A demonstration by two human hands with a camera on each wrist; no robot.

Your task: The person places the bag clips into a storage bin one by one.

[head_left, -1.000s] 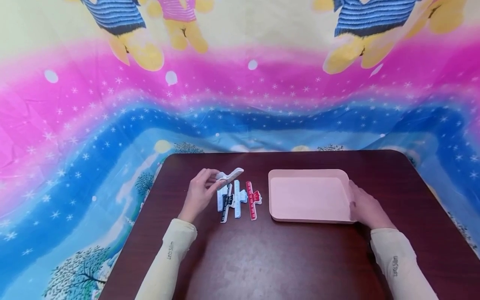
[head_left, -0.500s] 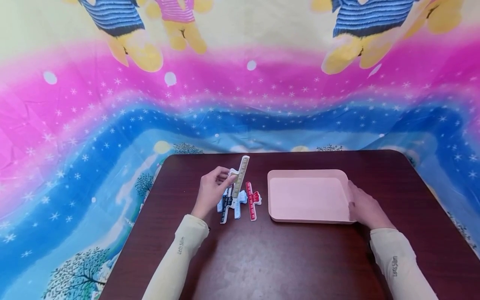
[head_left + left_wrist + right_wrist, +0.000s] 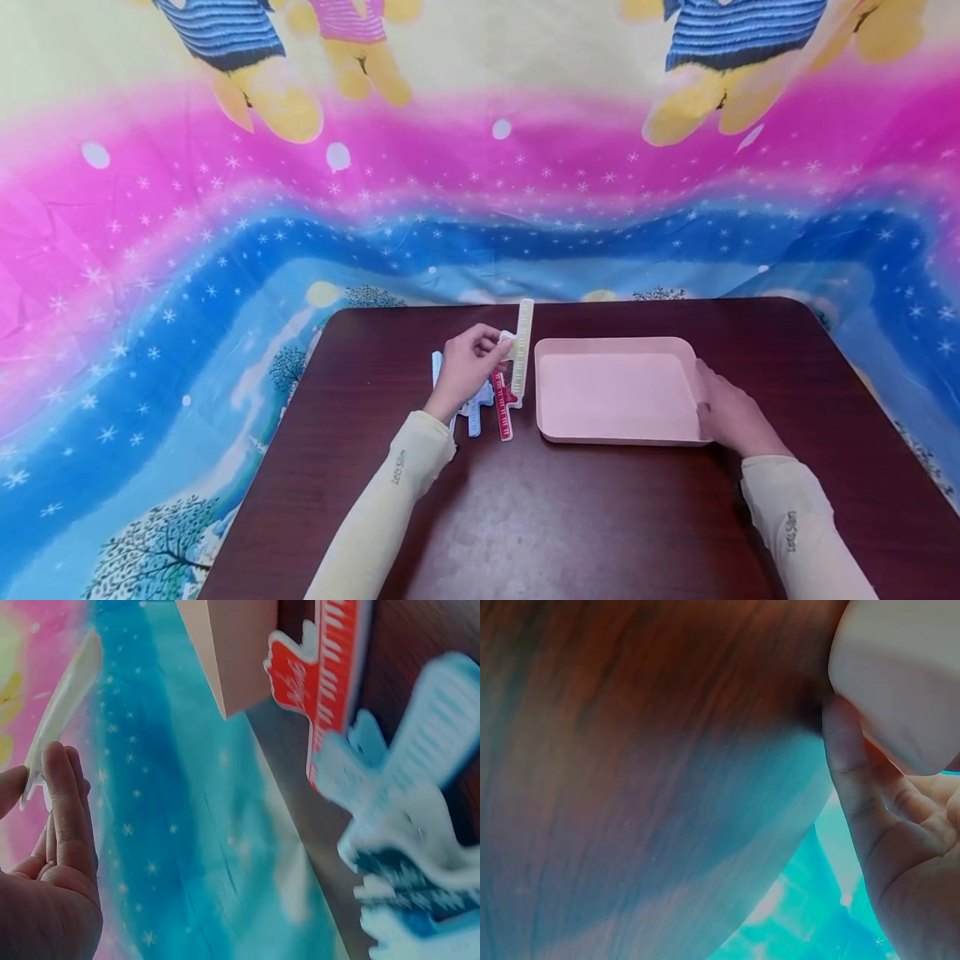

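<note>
Yellow clip point(image 3: 522, 348) moved nearer tray point(image 3: 615, 396), left hand point(image 3: 468, 363) pinching it, right hand point(image 3: 735, 412) gripping tray's right edge

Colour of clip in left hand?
Held clip: pale yellow and white, best seen in the head view.

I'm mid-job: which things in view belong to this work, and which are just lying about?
Part of the work:
- yellow clip, in the left grip
- pink tray, right grip at its edge
- probably, being similar: red clip, dark clip, light blue clips

Just there:
- patterned backdrop
- dark wooden table, as support
</note>
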